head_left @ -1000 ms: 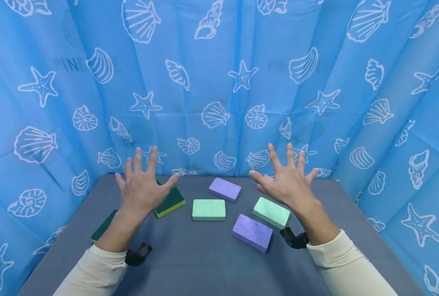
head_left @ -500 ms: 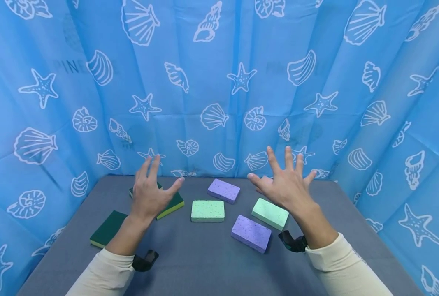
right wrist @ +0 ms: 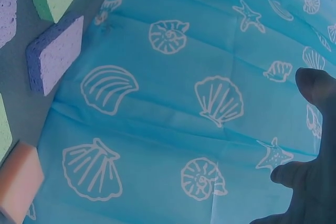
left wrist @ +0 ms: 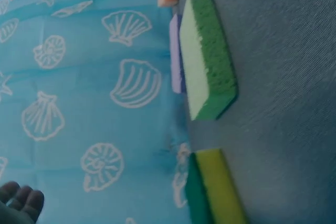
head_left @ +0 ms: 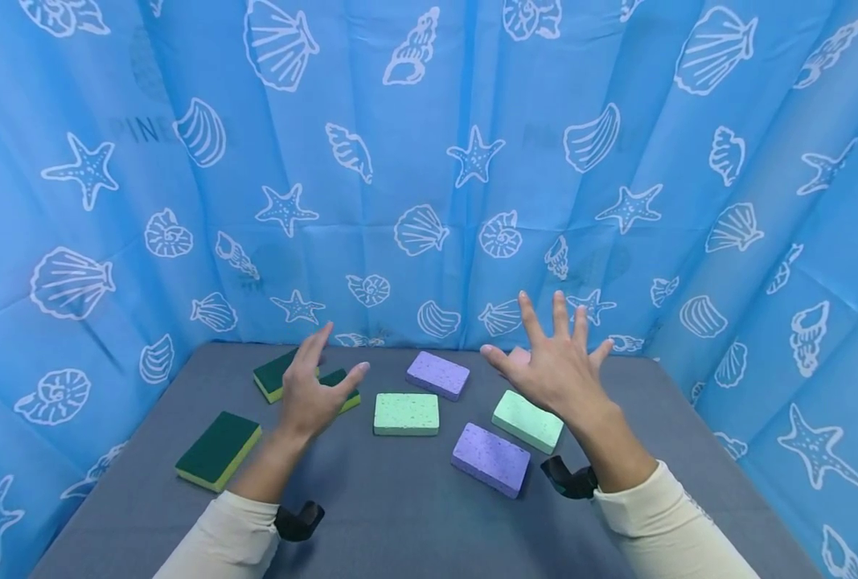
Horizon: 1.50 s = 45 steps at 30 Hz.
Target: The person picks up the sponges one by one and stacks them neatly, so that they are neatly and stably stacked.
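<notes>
My left hand hovers above the table with fingers together and thumb spread. Nothing is in its grasp. Close by in the head view are two dark green and yellow scouring sponges, the one behind the hand partly hidden. A third scouring sponge lies nearer the front left. My right hand is raised with its fingers splayed and holds nothing. Under its wrist side lies a light green sponge, with a purple sponge beside it. Mostly hidden behind that hand is an orange-pink sponge.
Mid-table lie another light green sponge and, further back, a second purple sponge. A blue curtain with white shell prints rises behind the grey table and along both sides.
My left hand has moved right and turned, its fingers drawing together, which uncovers the scouring sponges on the left. The right hand stays almost in place. The sponges have not moved.
</notes>
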Tool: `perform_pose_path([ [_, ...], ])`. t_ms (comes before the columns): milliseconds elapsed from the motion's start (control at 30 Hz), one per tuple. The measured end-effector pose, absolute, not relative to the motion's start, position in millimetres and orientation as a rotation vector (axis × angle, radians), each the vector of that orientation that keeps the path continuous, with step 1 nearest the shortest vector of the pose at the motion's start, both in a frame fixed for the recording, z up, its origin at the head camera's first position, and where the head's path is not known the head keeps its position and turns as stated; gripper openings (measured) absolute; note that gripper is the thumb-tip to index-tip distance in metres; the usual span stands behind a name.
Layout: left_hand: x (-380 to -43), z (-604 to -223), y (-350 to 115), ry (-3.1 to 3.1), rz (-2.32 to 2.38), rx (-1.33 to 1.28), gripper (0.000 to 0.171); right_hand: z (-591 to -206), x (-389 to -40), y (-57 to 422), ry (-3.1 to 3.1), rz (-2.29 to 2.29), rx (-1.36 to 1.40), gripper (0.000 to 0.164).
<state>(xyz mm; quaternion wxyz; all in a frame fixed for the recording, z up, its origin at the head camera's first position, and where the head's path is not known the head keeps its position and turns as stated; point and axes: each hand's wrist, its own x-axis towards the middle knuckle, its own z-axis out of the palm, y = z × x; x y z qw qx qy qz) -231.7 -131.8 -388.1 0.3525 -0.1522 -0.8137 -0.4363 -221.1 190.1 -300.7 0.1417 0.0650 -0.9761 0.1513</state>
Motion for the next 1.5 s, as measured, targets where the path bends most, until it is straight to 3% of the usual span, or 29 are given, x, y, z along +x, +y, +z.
perform_pose_path([
  [700, -240, -444, -113, -2.204, -1.546, -0.236, 0.066, -309, -221, 187, -2.852, 0.433, 0.164, 0.102],
  [1267, -253, -473, -110, -2.283, -1.811, -0.190, 0.066, -318, -221, 188, -2.846, 0.424, 0.171, 0.101],
  [1500, -258, -481, -110, -2.367, -1.929, -0.196, 0.073, -320, -221, 190, -2.870, 0.422, 0.172, 0.100],
])
